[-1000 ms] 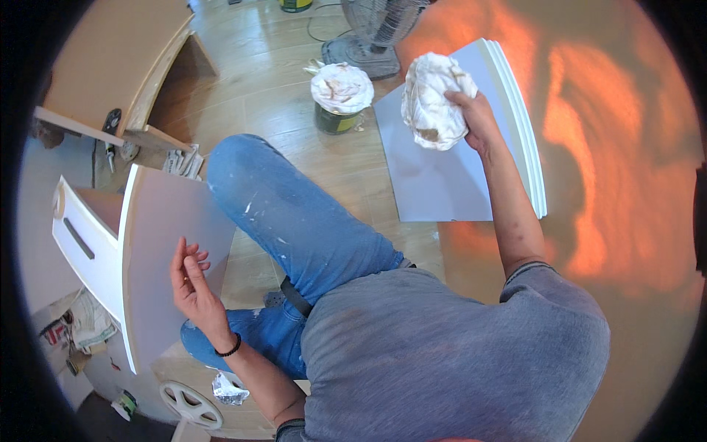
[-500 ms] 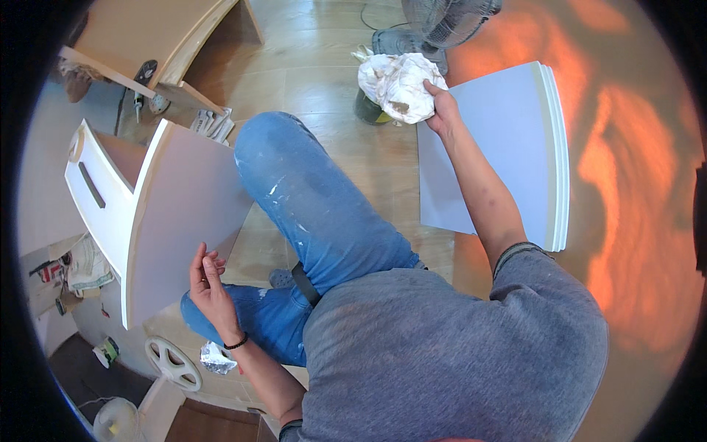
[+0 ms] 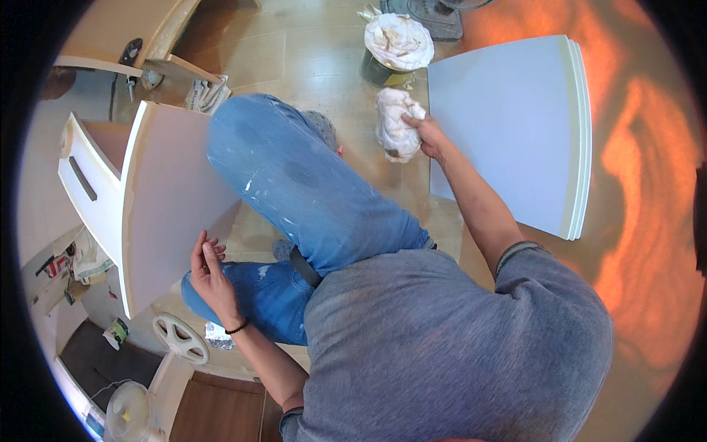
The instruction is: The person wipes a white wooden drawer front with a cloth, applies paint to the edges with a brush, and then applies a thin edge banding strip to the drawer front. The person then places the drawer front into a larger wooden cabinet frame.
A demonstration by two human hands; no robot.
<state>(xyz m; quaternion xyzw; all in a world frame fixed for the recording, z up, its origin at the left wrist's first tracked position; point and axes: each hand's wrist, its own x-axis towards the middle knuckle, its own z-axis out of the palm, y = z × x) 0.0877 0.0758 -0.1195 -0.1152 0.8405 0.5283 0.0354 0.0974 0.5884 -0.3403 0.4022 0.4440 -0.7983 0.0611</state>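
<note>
My right hand point(image 3: 429, 138) grips a bunched white rag point(image 3: 395, 127) with a brown stain at its lower end. It is held above the wooden floor, between my knee and a stack of white panels point(image 3: 508, 125). Just beyond the rag stands a dark can point(image 3: 377, 72), its top covered by another crumpled white cloth point(image 3: 399, 42). My left hand point(image 3: 211, 278) is empty, fingers loosely apart, over my lower leg. Beside it rises the broad side of a white box-shaped furniture piece point(image 3: 173, 184), with a dark slot handle on its front.
A fan base point(image 3: 431, 18) sits behind the can. At the far left is a wooden furniture piece point(image 3: 110, 29), with folded newspaper point(image 3: 208, 94) near its foot. A white spoked wheel point(image 3: 180, 337) and crumpled foil point(image 3: 219, 335) lie low on the left.
My right hand has drawn the rag nearer, away from the can, leaving a separate cloth on the can's top. My left hand stays in nearly the same place.
</note>
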